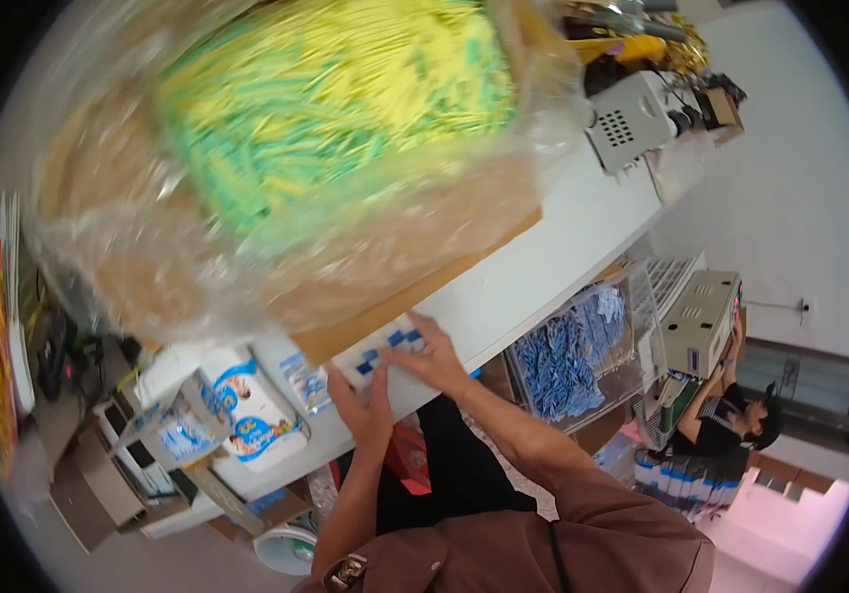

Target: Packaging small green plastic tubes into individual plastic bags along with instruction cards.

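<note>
At the front edge of the white table, a small white piece with a checked row of blue squares [369, 363] lies between my two hands. My left hand [363, 407] grips its left end, thumb and forefinger around it. At its other end my right hand [429, 361] is closed on it, fingers along the far side and thumb on the near side. Motion blurs the piece, so its exact kind is unclear. Just beyond my hands stands a cardboard box [385, 306] lined with clear plastic, full of thin yellow and green strips [345, 99].
White-and-blue packages [251, 410] and a clear bag [182, 430] lie left of my hands. Right of the table stands a clear bin of blue items [572, 356]. A perforated metal device [632, 124] sits at the far end. Another person [726, 420] works at a beige machine [699, 324].
</note>
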`<move>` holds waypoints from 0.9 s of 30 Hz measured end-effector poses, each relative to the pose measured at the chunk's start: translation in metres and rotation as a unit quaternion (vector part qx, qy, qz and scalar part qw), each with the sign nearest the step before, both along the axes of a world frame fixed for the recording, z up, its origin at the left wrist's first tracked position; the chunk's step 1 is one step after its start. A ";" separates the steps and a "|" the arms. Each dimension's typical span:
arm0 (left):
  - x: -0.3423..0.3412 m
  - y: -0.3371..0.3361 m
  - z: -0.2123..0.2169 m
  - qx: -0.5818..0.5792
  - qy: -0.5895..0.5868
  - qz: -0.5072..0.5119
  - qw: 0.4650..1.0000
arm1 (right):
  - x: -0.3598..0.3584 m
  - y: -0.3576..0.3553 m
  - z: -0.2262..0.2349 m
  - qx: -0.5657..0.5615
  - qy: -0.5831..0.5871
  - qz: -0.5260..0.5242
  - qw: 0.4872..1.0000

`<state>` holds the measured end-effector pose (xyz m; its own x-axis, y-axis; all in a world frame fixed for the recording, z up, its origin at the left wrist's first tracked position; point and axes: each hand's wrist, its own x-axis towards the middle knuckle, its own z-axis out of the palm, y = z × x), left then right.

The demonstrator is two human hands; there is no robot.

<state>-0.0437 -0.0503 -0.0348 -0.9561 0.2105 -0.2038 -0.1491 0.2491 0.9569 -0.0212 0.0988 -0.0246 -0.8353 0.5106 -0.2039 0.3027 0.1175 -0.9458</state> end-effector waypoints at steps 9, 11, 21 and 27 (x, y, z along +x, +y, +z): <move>0.052 0.101 0.018 0.106 -0.100 -0.031 0.989 | 0.064 0.102 0.036 0.081 -0.014 -0.022 0.996; 0.057 0.143 0.009 0.072 -0.061 -0.048 0.994 | 0.073 0.140 0.036 0.069 -0.010 -0.038 0.997; -0.005 0.339 -0.028 0.061 0.098 -0.123 0.986 | 0.034 0.337 -0.008 0.132 0.031 -0.100 0.986; -0.051 0.364 -0.047 -0.034 0.121 -0.130 0.984 | -0.023 0.374 -0.019 -0.038 0.062 -0.070 0.995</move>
<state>-0.0947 0.3133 -0.0819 -0.8944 0.4472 0.0007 0.1571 0.3127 0.9368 -0.0446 0.4726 -0.0433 -0.7783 0.6107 -0.1458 0.1907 0.0087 -0.9816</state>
